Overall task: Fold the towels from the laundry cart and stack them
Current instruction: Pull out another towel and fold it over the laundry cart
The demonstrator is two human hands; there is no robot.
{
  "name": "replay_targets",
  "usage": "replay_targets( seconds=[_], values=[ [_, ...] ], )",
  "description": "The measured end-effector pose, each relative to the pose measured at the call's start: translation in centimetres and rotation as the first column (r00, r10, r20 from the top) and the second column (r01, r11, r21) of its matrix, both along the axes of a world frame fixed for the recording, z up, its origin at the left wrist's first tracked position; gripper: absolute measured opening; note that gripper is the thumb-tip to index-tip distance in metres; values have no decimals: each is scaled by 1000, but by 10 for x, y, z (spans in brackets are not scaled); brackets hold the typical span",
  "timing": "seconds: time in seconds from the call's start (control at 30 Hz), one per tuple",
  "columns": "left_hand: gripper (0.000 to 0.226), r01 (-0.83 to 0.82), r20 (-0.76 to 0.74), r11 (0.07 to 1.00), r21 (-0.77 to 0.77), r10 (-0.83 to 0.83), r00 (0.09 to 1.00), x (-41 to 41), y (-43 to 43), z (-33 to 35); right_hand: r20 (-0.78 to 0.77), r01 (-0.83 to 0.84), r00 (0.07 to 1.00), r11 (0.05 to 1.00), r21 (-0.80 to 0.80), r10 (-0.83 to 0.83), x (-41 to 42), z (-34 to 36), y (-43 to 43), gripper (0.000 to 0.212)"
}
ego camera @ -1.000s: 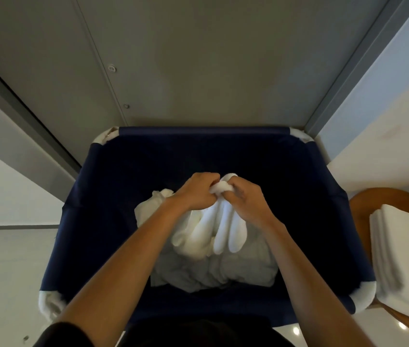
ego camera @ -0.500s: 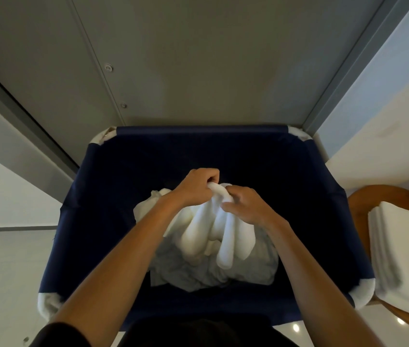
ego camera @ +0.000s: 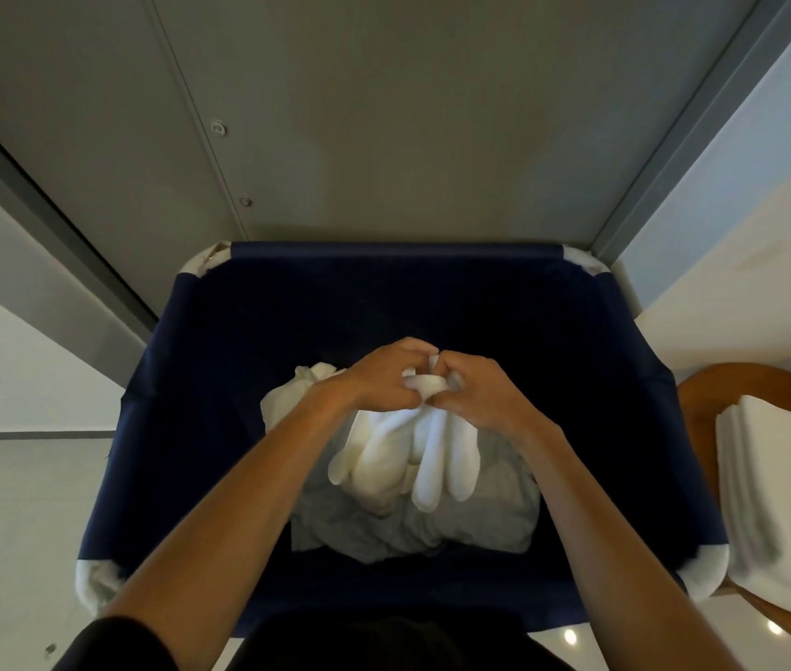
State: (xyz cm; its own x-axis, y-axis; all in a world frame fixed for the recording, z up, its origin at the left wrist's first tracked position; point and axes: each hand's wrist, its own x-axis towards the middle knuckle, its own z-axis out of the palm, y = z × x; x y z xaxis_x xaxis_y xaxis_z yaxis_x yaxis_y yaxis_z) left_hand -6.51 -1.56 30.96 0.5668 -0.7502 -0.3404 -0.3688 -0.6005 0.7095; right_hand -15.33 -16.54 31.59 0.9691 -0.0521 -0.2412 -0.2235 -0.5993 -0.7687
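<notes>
Head view: left hand (ego camera: 381,375) and right hand (ego camera: 483,394) both pinch the towel (ego camera: 408,457) by its bunched top, knuckles nearly touching, rest dangling below them over the laundry cart (ego camera: 219,380)

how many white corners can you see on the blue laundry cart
4 on the cart: far-left corner, far-right corner, near-left corner, near-right corner. The arms and towels cover none of them, so none seems hidden.

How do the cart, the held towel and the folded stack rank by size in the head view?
Largest to smallest:
cart
folded stack (cut off by the frame edge)
held towel (bunched up)
</notes>
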Motion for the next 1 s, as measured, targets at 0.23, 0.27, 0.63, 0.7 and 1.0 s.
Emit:
replay_targets(
  seconds=[0.23, 0.27, 0.63, 0.7, 1.0],
  values=[
    [7, -49, 30, 998, 45, 48, 998, 3, -3, 3, 36, 8, 999, 1000, 4, -8, -5, -7, 0, 29],
    [9, -76, 66, 997, 17, 75, 995, 3, -4, 3, 28, 7, 1000, 1000, -22, -7, -4, -8, -2, 27],
    [5, -204, 189, 974, -100, 220, 957, 8, -6, 17, -133, -93, 989, 968, -231, 64, -6, -26, -9, 11],
    [5, -227, 196, 969, -98, 242, 950, 8, -4, 15, -123, -46, 992, 969, -242, 16, -6, -29, -12, 12],
    [11, -270, 141, 957, -106, 283, 949, 12, -3, 9, -200, -50, 980, 956, -288, -8, -17, -35, -23, 16]
  ],
)
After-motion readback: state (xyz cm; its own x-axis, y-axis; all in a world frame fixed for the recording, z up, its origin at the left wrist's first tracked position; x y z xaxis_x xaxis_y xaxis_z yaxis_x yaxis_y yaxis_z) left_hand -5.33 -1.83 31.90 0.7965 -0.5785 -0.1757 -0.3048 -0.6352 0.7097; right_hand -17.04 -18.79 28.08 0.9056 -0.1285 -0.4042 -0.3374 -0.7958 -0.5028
